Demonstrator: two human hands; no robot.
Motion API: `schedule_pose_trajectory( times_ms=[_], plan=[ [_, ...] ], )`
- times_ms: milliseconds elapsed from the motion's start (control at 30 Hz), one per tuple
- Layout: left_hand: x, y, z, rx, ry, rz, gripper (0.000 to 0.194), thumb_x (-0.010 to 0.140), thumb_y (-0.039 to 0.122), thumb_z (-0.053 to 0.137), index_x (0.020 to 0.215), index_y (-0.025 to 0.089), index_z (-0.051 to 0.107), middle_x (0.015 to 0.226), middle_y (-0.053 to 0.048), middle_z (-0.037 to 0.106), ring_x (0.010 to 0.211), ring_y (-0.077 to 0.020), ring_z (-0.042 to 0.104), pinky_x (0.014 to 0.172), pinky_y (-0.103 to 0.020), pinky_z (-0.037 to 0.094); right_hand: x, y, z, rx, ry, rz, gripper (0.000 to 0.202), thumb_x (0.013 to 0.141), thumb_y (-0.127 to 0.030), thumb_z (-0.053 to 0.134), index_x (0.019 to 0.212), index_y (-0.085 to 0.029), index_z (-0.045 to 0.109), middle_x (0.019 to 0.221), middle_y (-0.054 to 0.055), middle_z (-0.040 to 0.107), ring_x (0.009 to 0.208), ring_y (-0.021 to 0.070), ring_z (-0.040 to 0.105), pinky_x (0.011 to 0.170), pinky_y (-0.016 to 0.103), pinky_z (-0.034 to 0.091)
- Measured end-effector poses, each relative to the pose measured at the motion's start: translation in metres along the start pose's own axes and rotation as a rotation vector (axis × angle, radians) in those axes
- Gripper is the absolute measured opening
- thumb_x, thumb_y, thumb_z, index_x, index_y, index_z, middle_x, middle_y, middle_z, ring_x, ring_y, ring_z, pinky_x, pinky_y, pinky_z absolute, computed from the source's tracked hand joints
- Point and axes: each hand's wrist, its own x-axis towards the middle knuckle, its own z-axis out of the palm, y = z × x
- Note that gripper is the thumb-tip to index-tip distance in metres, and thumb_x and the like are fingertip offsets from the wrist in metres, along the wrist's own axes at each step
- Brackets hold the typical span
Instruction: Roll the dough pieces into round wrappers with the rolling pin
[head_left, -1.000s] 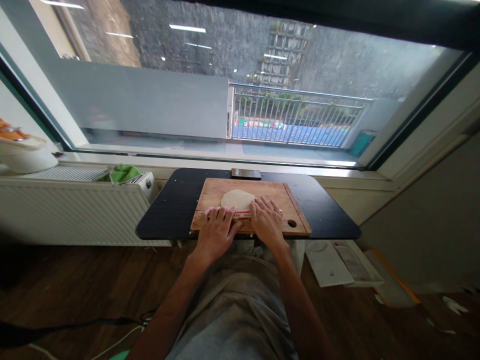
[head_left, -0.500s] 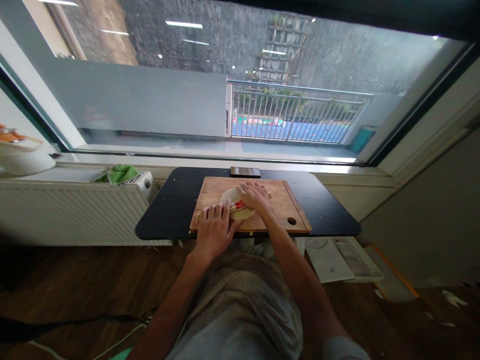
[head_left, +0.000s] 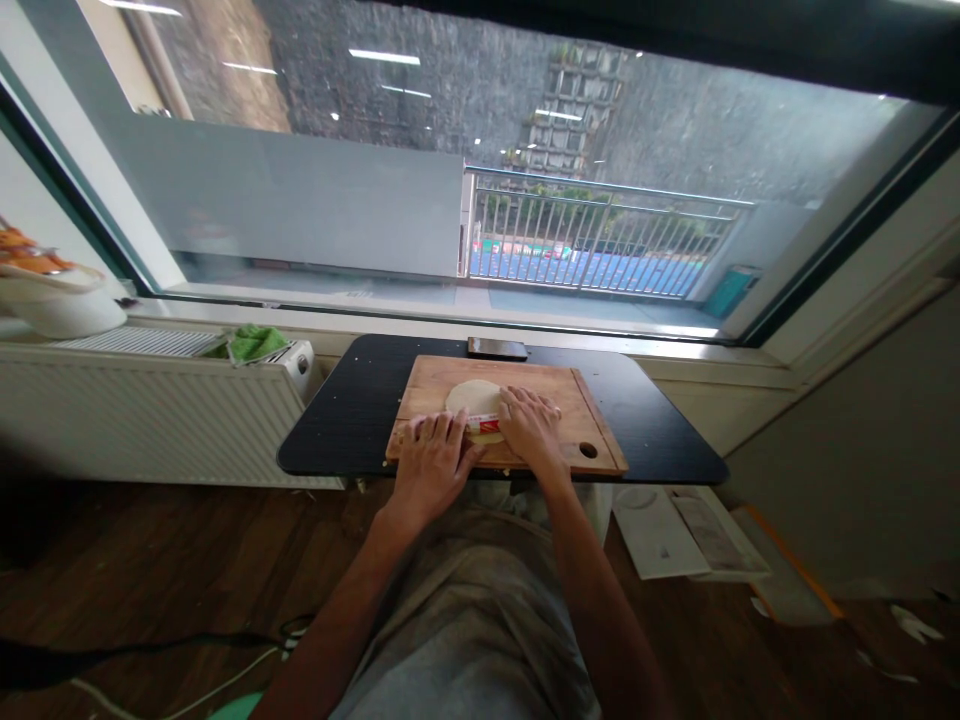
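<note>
A flat round of pale dough (head_left: 472,396) lies on a wooden cutting board (head_left: 570,420). Across its near part rests a rolling pin (head_left: 484,425) with a red-and-white label around its middle. My left hand (head_left: 433,455) is laid over the pin's left end, fingers curved on it and pointing forward. Over the right end is my right hand (head_left: 529,420), gripping from above. Both ends of the pin are largely hidden under my hands. Some dough also shows on the near side of the pin.
The board sits on a black table (head_left: 330,420) under a window. A dark phone-like slab (head_left: 497,348) lies at the table's back edge. To the left is a radiator (head_left: 187,420) with a green cloth (head_left: 255,343) on it. White flat boxes (head_left: 660,535) stand low on the right.
My right hand has come back towards me and slightly right, so the pin now lies nearly straight across the dough rather than slanted. The left hand has barely moved. The view has shifted slightly.
</note>
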Motion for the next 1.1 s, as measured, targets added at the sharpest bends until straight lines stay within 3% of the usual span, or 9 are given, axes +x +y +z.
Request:
schedule_pose_trajectory(
  times_ms=[200, 467, 633, 933, 1100],
  plan=[
    [-0.001, 0.002, -0.001, -0.009, -0.001, -0.012, 0.054, 0.113, 0.053, 0.049, 0.154, 0.020, 0.059, 0.136, -0.016, 0.071, 0.124, -0.0343, 0.062, 0.113, -0.055, 0.041, -0.023, 0.001, -0.002, 0.021, 0.053, -0.013, 0.048, 0.117, -0.029, 0.033, 0.133, -0.024, 0.078, 0.153, 0.007, 0.072, 0.148, 0.0235, 0.058, 0.126, 0.042, 0.036],
    [-0.004, 0.002, 0.000, 0.004, 0.007, -0.006, 0.052, 0.113, 0.050, 0.047, 0.153, 0.019, 0.060, 0.134, -0.015, 0.071, 0.123, -0.0343, 0.061, 0.113, -0.054, 0.041, -0.048, 0.000, 0.005, 0.057, 0.116, 0.022, 0.050, 0.118, -0.034, 0.034, 0.151, -0.020, 0.069, 0.159, 0.007, 0.066, 0.160, 0.0264, 0.047, 0.133, 0.047, 0.028],
    [-0.005, 0.006, 0.001, 0.005, -0.014, -0.028, 0.055, 0.114, 0.051, 0.044, 0.155, 0.018, 0.059, 0.136, -0.017, 0.071, 0.122, -0.0352, 0.061, 0.109, -0.055, 0.043, -0.029, -0.001, 0.001, 0.050, 0.052, -0.005, 0.050, 0.118, -0.034, 0.032, 0.142, -0.023, 0.075, 0.154, 0.006, 0.071, 0.155, 0.0266, 0.051, 0.131, 0.048, 0.030],
    [-0.002, 0.008, -0.001, 0.013, -0.002, -0.047, 0.062, 0.112, 0.055, 0.044, 0.158, 0.016, 0.056, 0.140, -0.020, 0.069, 0.123, -0.0372, 0.060, 0.108, -0.056, 0.043, 0.025, -0.009, -0.005, -0.025, -0.108, -0.058, 0.048, 0.117, -0.036, 0.033, 0.144, -0.029, 0.072, 0.148, 0.007, 0.073, 0.138, 0.0278, 0.061, 0.117, 0.047, 0.042],
    [0.001, 0.005, 0.000, 0.033, -0.002, -0.052, 0.065, 0.112, 0.057, 0.044, 0.159, 0.015, 0.057, 0.140, -0.021, 0.069, 0.123, -0.0375, 0.060, 0.110, -0.056, 0.042, 0.044, -0.013, -0.002, -0.028, -0.152, -0.038, 0.049, 0.115, -0.038, 0.037, 0.155, -0.032, 0.065, 0.156, 0.006, 0.068, 0.142, 0.0288, 0.059, 0.117, 0.045, 0.044]
  ],
)
